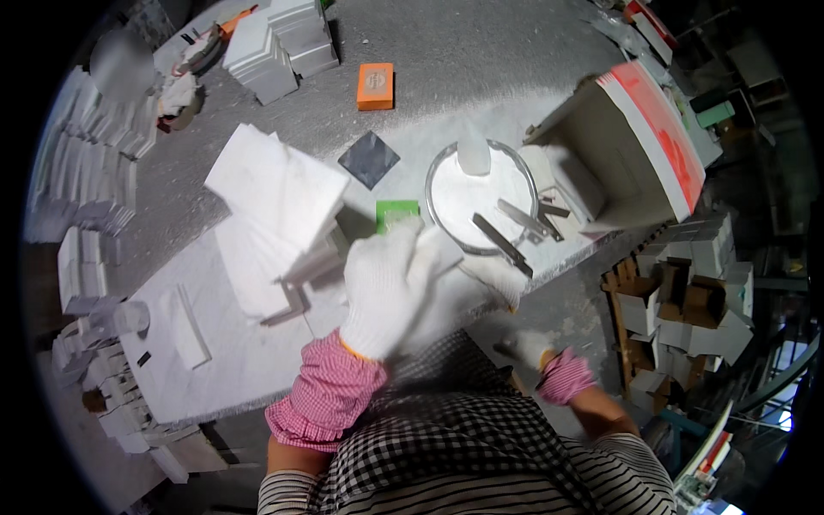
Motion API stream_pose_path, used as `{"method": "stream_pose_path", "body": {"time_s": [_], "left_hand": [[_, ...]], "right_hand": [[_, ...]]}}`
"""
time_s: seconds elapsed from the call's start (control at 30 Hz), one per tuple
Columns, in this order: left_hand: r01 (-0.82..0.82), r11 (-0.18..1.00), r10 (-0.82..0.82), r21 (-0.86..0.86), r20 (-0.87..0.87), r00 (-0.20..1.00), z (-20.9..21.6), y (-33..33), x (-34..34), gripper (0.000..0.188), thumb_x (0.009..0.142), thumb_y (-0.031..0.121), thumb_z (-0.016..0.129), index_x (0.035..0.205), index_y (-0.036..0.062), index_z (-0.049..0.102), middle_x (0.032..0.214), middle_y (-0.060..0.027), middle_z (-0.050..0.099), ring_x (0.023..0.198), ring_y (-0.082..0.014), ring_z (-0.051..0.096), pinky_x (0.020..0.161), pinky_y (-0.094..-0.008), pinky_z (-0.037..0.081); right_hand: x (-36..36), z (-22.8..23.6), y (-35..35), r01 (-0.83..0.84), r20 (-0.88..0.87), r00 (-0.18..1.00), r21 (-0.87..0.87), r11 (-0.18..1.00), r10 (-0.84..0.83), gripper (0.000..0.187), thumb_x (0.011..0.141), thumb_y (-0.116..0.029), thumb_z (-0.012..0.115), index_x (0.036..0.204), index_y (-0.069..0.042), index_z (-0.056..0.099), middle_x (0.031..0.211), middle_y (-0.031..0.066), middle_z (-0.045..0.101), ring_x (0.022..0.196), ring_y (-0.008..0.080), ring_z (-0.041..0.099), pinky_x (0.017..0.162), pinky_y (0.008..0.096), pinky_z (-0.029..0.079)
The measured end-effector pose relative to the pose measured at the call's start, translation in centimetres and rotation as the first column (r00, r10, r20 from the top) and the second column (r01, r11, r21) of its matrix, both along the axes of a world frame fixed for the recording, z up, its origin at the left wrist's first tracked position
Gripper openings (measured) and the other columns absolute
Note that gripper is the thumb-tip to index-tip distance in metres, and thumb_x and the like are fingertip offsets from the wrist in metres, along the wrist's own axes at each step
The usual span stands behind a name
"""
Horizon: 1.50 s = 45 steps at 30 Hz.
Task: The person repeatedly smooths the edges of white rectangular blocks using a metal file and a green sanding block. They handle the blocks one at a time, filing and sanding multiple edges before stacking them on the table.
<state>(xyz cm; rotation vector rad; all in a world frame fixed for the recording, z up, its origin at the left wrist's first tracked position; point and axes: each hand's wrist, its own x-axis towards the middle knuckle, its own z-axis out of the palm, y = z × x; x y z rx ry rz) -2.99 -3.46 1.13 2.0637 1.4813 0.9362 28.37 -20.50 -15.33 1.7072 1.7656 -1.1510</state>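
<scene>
My left hand (pixel 384 283), in a white knit glove with a pink checked sleeve cover, is closed over the worktable. A white flat piece (pixel 442 251) shows at its fingertips, its outline partly lost in blur. Just beyond the fingers lies a green block (pixel 397 213). My right hand (pixel 525 348), gloved too, is low beside the table's front edge; motion smears its fingers. A round metal-rimmed pan of white powder (pixel 459 193) has a pale scoop-like piece (pixel 474 156) and dark flat blades (pixel 502 243) at its rim. White knit cloth (pixel 491 279) lies nearby.
Stacked white slabs (pixel 275 193) stand left of my left hand. A dark square plate (pixel 369 160) and an orange box (pixel 376 86) lie farther back. At right is an open carton (pixel 614 154); small boxes (pixel 687 292) sit below it. More slabs (pixel 86 163) line the far left.
</scene>
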Motion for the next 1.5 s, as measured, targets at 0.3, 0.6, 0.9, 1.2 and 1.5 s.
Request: {"method": "stream_pose_path", "body": {"time_s": [0.3,0.6,0.9,1.2,1.5], "left_hand": [[-0.043,0.997,0.053,0.07,-0.145,0.988,-0.7,-2.8,1.4,0.024,0.092,0.023,0.068,0.108,0.0058,0.071,0.094,-0.0209,0.071,0.088,-0.0411,0.07,0.075,-0.047,0.054],[0.004,0.989,0.031,0.149,-0.229,0.973,0.3,-2.7,1.7,0.018,0.089,0.021,0.069,0.098,0.0067,0.069,0.088,-0.0192,0.07,0.086,-0.0402,0.069,0.073,-0.0471,0.054],[0.01,0.979,0.027,0.202,-0.183,0.983,-1.0,-1.3,1.7,0.017,0.089,0.019,0.069,0.101,0.0074,0.071,0.087,-0.0191,0.07,0.082,-0.0396,0.07,0.072,-0.0465,0.054],[-0.026,0.979,0.052,0.2,-0.122,0.991,-1.7,-1.3,1.7,0.024,0.089,0.022,0.072,0.107,0.0066,0.072,0.092,-0.0199,0.071,0.086,-0.0403,0.069,0.075,-0.0474,0.054],[-0.062,0.975,0.085,0.213,-0.097,0.992,-2.2,-1.2,2.1,0.026,0.089,0.024,0.073,0.108,0.0069,0.072,0.093,-0.0184,0.072,0.088,-0.0392,0.069,0.078,-0.0478,0.053]], "right_hand": [[-2.0,16.6,10.2,0.475,-0.482,0.868,0.739,0.477,-0.119,0.03,0.093,-0.034,0.066,0.108,-0.01,0.075,0.095,0.0164,0.075,0.084,0.0345,0.071,0.075,0.0442,0.056],[-6.2,14.7,12.1,0.267,-0.218,0.963,0.827,0.494,-0.157,0.047,0.093,-0.044,0.063,0.127,-0.012,0.069,0.101,0.0209,0.075,0.095,0.0387,0.071,0.083,0.0485,0.055],[-4.5,14.7,13.8,0.469,-0.445,0.877,0.714,0.519,-0.18,0.035,0.094,-0.037,0.062,0.109,-0.01,0.078,0.099,0.019,0.075,0.095,0.0377,0.072,0.084,0.0448,0.054],[-3.2,12.7,15.7,0.576,-0.628,0.749,0.456,0.679,-0.213,0.036,0.094,-0.032,0.067,0.111,-0.002,0.077,0.083,0.0128,0.074,0.077,0.0188,0.069,0.072,0.0332,0.053],[-3.0,13.1,16.1,0.654,-0.727,0.64,0.344,0.674,-0.249,0.033,0.095,-0.026,0.068,0.109,0.002,0.077,0.077,0.0062,0.07,0.069,0.0115,0.062,0.064,0.0294,0.049]]}}
